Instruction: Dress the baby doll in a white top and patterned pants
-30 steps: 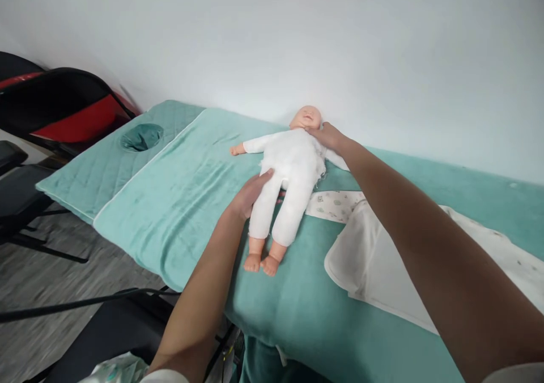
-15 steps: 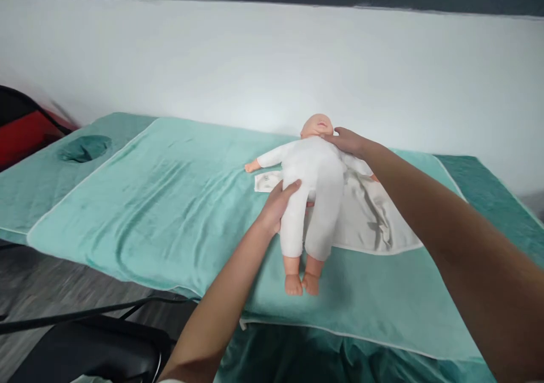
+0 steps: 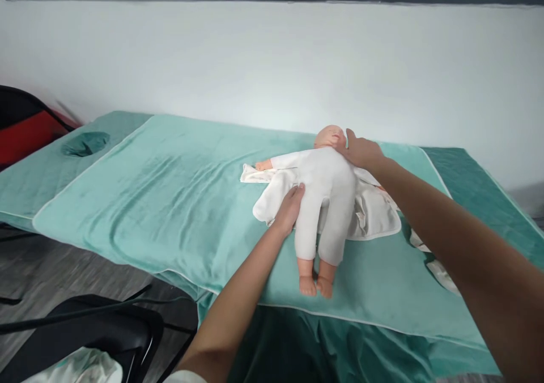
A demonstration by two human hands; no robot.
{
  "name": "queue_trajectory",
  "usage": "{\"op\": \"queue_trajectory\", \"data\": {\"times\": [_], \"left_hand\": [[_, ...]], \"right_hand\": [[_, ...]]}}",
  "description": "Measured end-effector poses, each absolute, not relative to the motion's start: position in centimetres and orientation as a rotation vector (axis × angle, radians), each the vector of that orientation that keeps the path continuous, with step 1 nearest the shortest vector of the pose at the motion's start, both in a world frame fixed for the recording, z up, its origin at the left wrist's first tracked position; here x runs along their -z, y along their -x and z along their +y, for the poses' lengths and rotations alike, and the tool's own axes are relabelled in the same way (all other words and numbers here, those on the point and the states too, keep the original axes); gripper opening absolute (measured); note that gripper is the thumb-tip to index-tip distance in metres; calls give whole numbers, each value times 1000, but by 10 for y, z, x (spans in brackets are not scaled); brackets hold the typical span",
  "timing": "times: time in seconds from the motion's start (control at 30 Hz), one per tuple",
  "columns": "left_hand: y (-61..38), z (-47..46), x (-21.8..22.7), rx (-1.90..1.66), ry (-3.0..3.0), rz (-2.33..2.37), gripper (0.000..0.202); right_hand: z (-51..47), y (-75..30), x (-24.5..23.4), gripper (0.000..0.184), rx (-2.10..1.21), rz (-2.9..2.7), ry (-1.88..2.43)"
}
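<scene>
A baby doll (image 3: 327,173) in a white footless bodysuit lies face up on a spread pale garment (image 3: 378,218), its bare feet toward me. My left hand (image 3: 289,208) grips the doll's hip on the left side, thumb on top and fingers partly hidden beneath. Up at the doll's neck, my right hand (image 3: 362,152) holds on beside the chin, with some of its fingers hidden. One sleeve of the garment (image 3: 255,173) stretches out under the doll's arm on the left.
A green cloth (image 3: 170,201) covers the padded table, which has a face hole (image 3: 87,143) at its left end. Small pale items (image 3: 442,275) lie beyond my right forearm. A black chair (image 3: 106,326) with patterned fabric (image 3: 80,366) stands at front left. The white wall (image 3: 255,66) is behind.
The doll has shifted over the garment, which now shows on both sides of its body. Both hands have kept their hold. My view has also moved, bringing small items at the right into sight.
</scene>
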State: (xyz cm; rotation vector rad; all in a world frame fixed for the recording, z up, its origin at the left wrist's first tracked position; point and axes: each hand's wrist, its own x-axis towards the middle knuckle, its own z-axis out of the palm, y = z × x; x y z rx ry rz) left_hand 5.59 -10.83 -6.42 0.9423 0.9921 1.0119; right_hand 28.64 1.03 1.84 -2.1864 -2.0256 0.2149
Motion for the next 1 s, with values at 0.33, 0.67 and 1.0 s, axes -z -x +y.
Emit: {"op": "queue_trajectory", "data": {"times": [0.33, 0.67, 1.0], "left_hand": [[-52, -93, 84, -1234, -1550, 1404, 27], [-33, -66, 94, -922, -2318, 1881, 27], [-9, -28, 100, -1261, -1632, 1767, 15]], "right_hand": [[22, -139, 9, 41, 70, -2734, 1599], [34, -146, 5, 40, -24, -2736, 1686], [9, -175, -5, 47, -197, -2741, 1411]]}}
